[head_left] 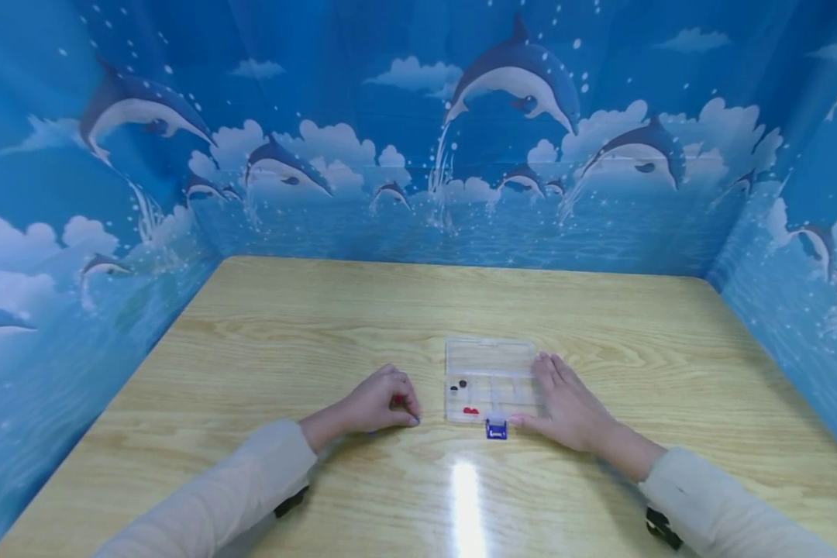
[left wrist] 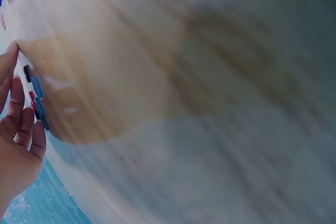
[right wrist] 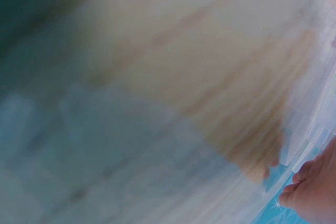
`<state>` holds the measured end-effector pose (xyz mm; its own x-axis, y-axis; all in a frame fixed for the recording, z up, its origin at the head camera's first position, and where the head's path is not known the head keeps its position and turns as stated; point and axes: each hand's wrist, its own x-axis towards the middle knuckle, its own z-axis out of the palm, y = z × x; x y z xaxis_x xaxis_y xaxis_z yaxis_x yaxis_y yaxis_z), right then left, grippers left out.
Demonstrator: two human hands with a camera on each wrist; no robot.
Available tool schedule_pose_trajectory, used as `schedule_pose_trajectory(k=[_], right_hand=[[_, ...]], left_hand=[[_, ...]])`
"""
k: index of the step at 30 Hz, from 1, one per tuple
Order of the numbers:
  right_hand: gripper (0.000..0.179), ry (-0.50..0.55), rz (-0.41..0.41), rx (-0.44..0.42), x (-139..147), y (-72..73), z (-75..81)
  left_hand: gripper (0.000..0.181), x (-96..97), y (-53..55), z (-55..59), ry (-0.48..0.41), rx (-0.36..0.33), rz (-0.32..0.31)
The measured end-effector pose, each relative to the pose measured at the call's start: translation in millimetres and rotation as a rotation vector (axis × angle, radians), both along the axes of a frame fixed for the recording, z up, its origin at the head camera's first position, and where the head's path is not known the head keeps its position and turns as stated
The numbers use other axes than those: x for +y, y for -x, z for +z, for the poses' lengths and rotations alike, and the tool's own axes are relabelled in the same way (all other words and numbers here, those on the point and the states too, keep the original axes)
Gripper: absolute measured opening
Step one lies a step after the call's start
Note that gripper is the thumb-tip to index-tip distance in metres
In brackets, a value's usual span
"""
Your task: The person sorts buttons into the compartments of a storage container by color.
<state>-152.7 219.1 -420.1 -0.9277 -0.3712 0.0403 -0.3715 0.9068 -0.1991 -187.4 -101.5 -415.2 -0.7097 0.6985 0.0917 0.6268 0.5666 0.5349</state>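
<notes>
A clear plastic compartment box (head_left: pixel 494 378) lies with its lid folded back on the table. Inside its left compartments are small red pieces (head_left: pixel 470 411) and dark pieces (head_left: pixel 463 384). My right hand (head_left: pixel 575 407) rests along the box's right side, fingers extended and thumb near the blue latch (head_left: pixel 497 429). Left of the box, my left hand (head_left: pixel 384 399) is low over the table, fingers curved and thumb tip meeting the index tip; I cannot tell whether they pinch something. Under that hand, the left wrist view shows small blue pieces (left wrist: pixel 37 86) and a black piece (left wrist: pixel 27 73).
The light wood table (head_left: pixel 335 310) extends around the box. Curtains (head_left: pixel 363 139) printed with dolphins stand along its back and sides. Glare (head_left: pixel 466 504) shines on the tabletop in front of the box.
</notes>
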Motion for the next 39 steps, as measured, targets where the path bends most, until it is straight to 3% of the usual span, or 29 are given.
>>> schedule_pose_trajectory(k=[6, 16, 20, 29, 39], right_hand=[[0.098, 0.002, -0.004, 0.001, 0.0, -0.2, -0.2], [0.099, 0.001, -0.007, -0.006, 0.5, 0.2, -1.1], [0.099, 0.005, -0.008, -0.006, 0.5, 0.3, -1.0], [0.099, 0.001, -0.003, -0.001, 0.5, 0.0, -0.4], [0.099, 0.008, -0.004, 0.002, 0.9, -0.4, -0.3]], left_hand=[[0.011, -1.8, 1.0, -2.6, 0.004, 0.03, 0.006], [0.009, -2.4, 0.7, -0.5, -0.017, 0.022, 0.019], [0.008, -2.3, 2.0, 0.5, -0.043, 0.005, 0.038], [0.006, -1.5, 2.2, 5.2, -0.129, -0.103, 0.069], [0.005, 1.8, 5.4, 6.7, -0.197, -0.104, 0.053]])
